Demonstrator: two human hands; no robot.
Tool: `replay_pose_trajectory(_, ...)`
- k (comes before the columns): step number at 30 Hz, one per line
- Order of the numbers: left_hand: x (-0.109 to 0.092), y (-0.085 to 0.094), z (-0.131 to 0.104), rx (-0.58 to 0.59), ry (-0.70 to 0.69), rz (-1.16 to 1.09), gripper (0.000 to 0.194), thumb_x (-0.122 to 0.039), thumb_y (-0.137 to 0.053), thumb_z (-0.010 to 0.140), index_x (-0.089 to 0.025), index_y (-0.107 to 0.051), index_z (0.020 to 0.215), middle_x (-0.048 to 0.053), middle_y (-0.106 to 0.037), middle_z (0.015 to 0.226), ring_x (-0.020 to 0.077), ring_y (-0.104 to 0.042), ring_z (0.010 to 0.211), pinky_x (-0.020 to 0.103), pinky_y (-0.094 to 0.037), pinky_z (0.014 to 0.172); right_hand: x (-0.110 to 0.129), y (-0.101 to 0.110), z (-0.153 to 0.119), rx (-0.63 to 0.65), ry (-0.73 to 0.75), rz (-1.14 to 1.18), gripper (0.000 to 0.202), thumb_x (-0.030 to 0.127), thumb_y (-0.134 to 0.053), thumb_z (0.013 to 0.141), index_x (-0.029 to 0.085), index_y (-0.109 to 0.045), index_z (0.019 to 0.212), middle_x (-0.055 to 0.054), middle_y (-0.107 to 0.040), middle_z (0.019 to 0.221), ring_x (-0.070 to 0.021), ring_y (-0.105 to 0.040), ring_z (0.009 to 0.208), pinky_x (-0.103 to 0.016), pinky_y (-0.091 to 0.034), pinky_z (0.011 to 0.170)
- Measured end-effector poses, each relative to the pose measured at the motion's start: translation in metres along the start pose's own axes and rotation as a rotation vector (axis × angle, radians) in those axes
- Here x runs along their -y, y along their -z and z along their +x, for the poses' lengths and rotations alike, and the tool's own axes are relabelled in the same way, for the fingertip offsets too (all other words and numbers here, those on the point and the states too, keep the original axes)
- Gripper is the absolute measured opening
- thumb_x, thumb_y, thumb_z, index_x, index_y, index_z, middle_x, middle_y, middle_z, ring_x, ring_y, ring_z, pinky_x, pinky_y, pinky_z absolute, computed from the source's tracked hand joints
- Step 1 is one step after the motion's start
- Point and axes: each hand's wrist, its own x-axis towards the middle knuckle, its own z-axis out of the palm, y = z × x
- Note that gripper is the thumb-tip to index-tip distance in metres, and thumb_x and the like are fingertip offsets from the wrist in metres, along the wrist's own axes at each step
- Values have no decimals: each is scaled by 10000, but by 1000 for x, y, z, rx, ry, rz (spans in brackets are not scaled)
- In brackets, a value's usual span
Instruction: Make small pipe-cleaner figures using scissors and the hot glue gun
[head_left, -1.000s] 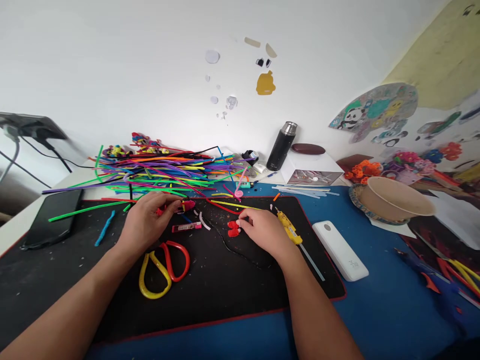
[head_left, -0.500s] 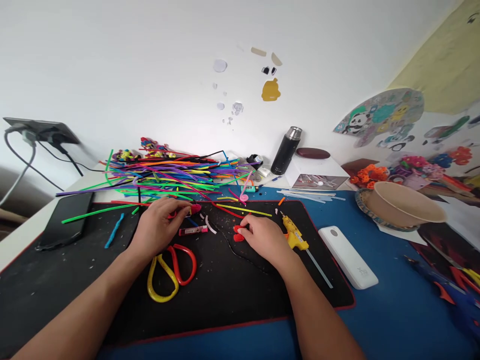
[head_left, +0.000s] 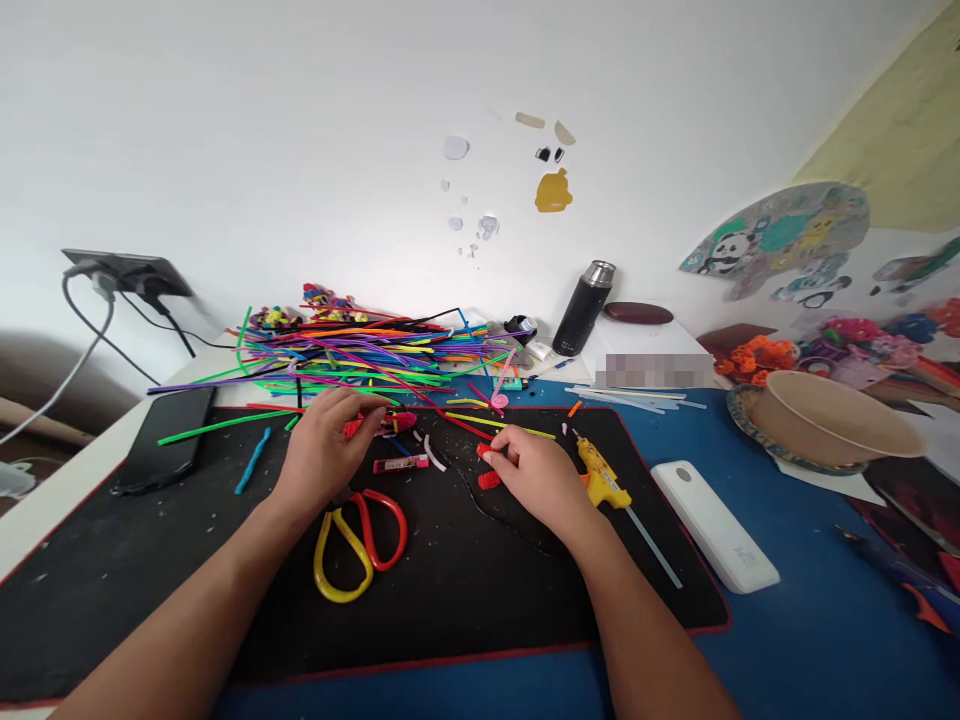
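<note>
Fingers of the left hand (head_left: pixel 322 450) pinch a red and pink fuzzy thing (head_left: pixel 401 422), and its pink end pokes out past the fingertips on the right. The right hand (head_left: pixel 536 475) has its thumb and pointing finger pressed together on a little red fuzzy bit (head_left: pixel 484 451), right at the tips. Another red lump (head_left: pixel 490 481) is just under it; I can't tell if they join. A small pink tube (head_left: pixel 401 463) lies between the hands on the black mat (head_left: pixel 457 610). Scissors (head_left: pixel 343 597) with yellow and red handles are nearer the person. A yellow glue gun (head_left: pixel 600 475) lies right of the right hand. Lots of bendy fuzzy sticks (head_left: pixel 360 350) are piled up behind, on the surface (head_left: pixel 787 650).
</note>
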Motion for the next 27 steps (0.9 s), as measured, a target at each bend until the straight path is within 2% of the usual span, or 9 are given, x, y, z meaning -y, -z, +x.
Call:
replay_pose_trajectory(5, 14, 5, 4, -102, 51, 38, 239, -390, -545, 1007, -240, -730, 1024, 90, -761, 1035, 295, -681, 1004, 439, -500, 946, 2, -4, -2, -56, 41, 165, 120, 351, -658, 973, 237, -679, 942, 39, -660, 674, -164, -602, 646, -269, -339, 613)
replay_pose_trajectory(10, 29, 4, 6, -15, 37, 78, 285, -471, -582, 978, -248, -726, 1083, 102, -774, 1073, 326, -670, 1064, 469, -484, 985, 10, -6, -5, -25, 73, 242, 101, 327, -664, 963, 233, -685, 934, 25, -714, 750, -160, -624, 672, -269, -375, 627)
replay_pose_trajectory(16, 36, 7, 9, 22, 23, 120, 361, -539, -566, 968, -252, -738, 1103, 111, -780, 1066, 342, -660, 1078, 480, -473, 998, 12, -6, -7, -34, 87, 296, 110, 337, -657, 967, 235, -682, 937, 39, -680, 708, -155, -605, 639, -268, -380, 616)
replay_pose_trajectory(19, 46, 12, 10, 95, 16, 114, 395, -565, -589, 937, -263, -748, 1137, 113, -788, 1091, 347, -662, 1096, 481, -480, 1004, 12, -6, -6, -40, 84, 307, 126, 349, -646, 977, 234, -686, 945, 39, -675, 696, -154, -600, 626, -268, -378, 608)
replay_pose_trajectory(22, 61, 16, 11, 215, -14, 85, 369, -530, -610, 906, -269, -782, 1101, 120, -805, 1093, 359, -673, 1105, 477, -506, 980, 12, -8, -6, -45, 98, 275, 132, 355, -650, 981, 233, -691, 951, 32, -692, 710, -159, -609, 635, -269, -373, 609)
replay_pose_trajectory(27, 73, 16, 11, 256, -25, 119, 327, -348, -534, 881, -276, -822, 1018, 121, -816, 1001, 359, -693, 1052, 480, -531, 936, 13, -11, -7, -36, 120, 241, 135, 356, -649, 991, 233, -690, 952, 30, -706, 724, -157, -618, 633, -268, -366, 608)
